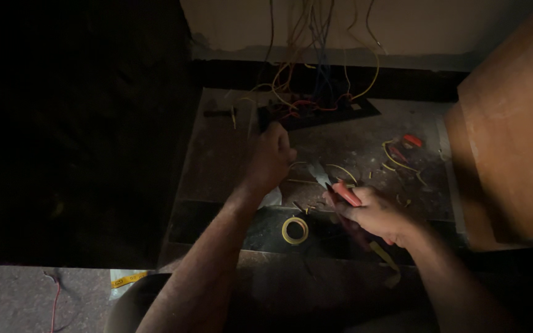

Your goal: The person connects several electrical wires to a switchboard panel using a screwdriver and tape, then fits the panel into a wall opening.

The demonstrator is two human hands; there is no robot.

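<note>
Two hands work over a dim worktop (365,142): nearest, the tape roll (295,230) lies between the forearms; the right hand (374,213) is pressed tight around red-handled pliers (334,185), whose nose meets a yellow wire (340,169); the left hand (271,159), fist-like, pinches that wire; beyond, tangled wires (316,98).

I have a single head-worn view, looking steeply down and forward from close above the stone floor (353,148), with the wall (402,24) just ahead across the frame's top.
</note>
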